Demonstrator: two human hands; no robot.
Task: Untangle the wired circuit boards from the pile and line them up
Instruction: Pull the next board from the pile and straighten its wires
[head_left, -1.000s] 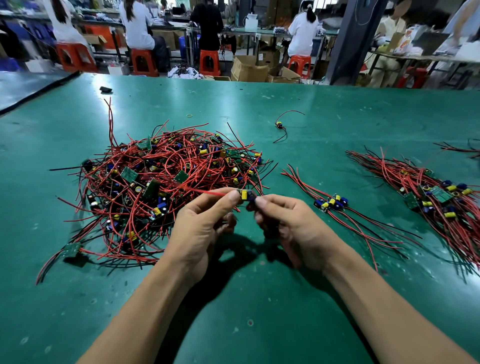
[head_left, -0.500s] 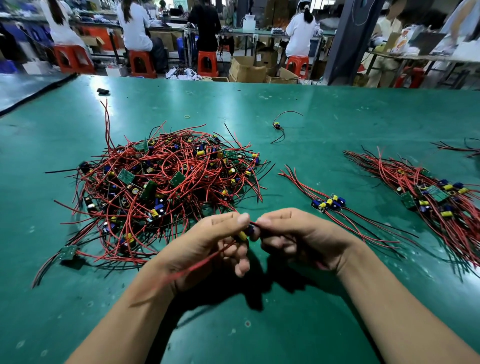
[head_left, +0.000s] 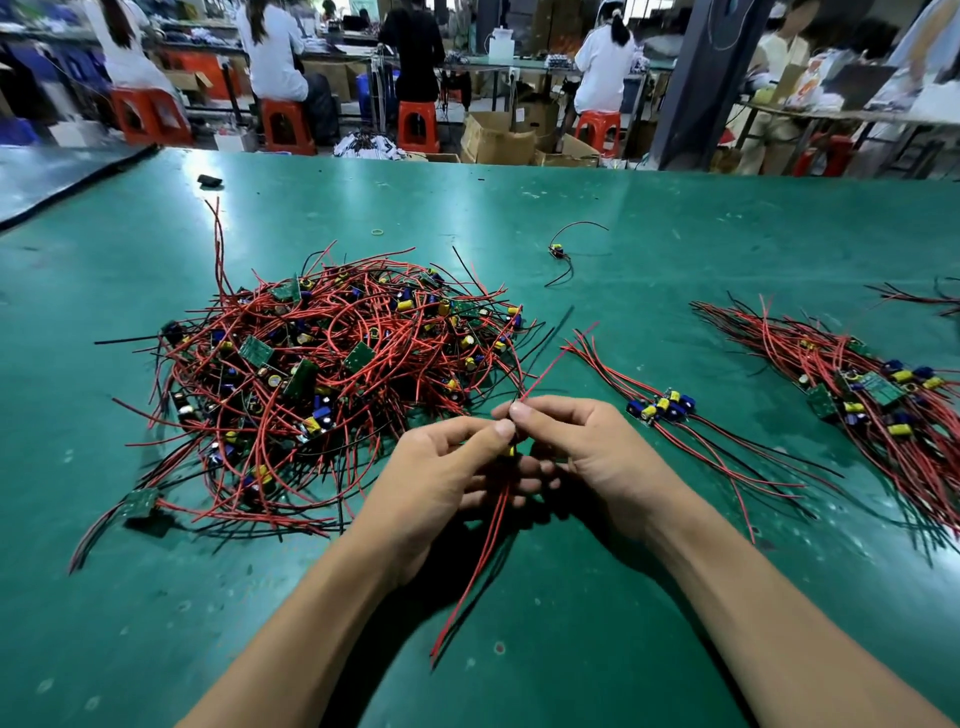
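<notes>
Hands: left hand (head_left: 441, 473) and right hand (head_left: 597, 457) pinch one circuit board (head_left: 511, 450) (mostly hidden).
Next: straighten its wires (head_left: 485, 556) gently.

On the green desk (head_left: 675, 218) lie a small black object (head_left: 210, 181) near the far left edge and a yellow rubber ring (head_left: 378, 232), while beyond it people in white (head_left: 272, 52) sit on red stools (head_left: 288, 126) beside cardboard boxes (head_left: 497, 139) and a dark pillar (head_left: 693, 78).
</notes>
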